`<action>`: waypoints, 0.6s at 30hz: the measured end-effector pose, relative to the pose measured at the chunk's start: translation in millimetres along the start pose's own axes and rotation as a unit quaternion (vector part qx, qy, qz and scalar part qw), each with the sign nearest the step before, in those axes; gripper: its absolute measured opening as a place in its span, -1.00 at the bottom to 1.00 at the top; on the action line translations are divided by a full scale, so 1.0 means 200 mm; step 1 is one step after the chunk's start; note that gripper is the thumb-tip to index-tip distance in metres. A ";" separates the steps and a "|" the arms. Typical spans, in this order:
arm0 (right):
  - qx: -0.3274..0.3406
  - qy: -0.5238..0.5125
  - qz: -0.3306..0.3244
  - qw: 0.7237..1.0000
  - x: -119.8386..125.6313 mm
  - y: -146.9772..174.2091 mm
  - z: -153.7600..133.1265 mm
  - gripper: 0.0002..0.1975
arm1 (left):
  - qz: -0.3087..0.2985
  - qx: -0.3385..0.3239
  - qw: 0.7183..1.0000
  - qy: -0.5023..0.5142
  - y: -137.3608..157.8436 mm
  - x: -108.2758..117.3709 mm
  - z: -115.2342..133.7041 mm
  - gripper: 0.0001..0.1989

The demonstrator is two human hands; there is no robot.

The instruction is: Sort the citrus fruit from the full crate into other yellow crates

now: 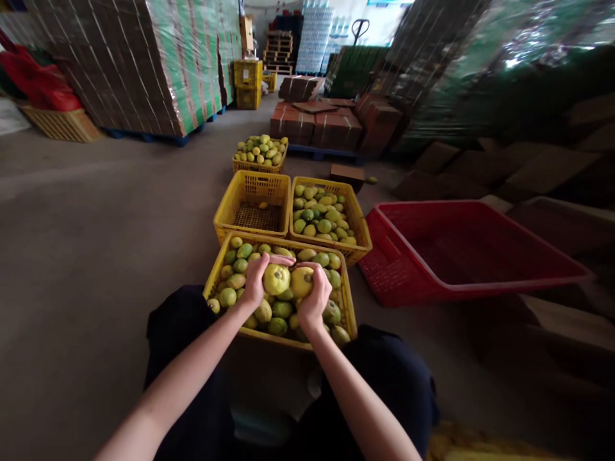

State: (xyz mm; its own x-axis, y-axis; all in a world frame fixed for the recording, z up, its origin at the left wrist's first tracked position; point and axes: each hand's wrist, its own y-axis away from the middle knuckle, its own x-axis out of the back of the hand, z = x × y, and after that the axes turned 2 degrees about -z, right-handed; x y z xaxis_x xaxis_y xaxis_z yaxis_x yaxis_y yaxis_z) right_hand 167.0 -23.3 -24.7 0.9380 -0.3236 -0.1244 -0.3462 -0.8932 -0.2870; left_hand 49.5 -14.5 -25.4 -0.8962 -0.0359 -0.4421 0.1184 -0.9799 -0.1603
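My left hand point(257, 278) is closed round a yellow lemon point(277, 280), its fingers reaching over the far side. Beside it, my right hand point(314, 298) wraps another yellow lemon point(302, 282). Both fruits are held close together just above a yellow plastic crate point(209, 282) between my knees. Green and yellow lemons point(282, 310) fill this crate; my hands and forearms hide some of them.
Behind stand a yellow crate point(221, 214) with one fruit inside, a fruit-filled crate point(362, 224), and a heaped crate point(259, 168) farther back. A red basket point(384, 256) lies to the right, near cardboard pieces point(567, 320). Wrapped pallet stacks point(192, 64) rise behind.
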 end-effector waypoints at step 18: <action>-0.288 -0.064 -0.021 0.955 -0.01 -0.06 -0.04 -0.60 | 0.128 0.209 0.937 0.248 -0.05 -0.06 0.04 -0.69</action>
State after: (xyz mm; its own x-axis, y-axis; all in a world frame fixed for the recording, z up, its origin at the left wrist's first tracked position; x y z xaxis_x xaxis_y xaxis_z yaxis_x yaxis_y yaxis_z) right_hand 169.1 -15.1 -13.3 0.9283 -0.2757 -0.2495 -0.2062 -0.9401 0.2714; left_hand 56.2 -5.4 -11.6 -0.5391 -0.2867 -0.7919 0.0325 -0.9467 0.3206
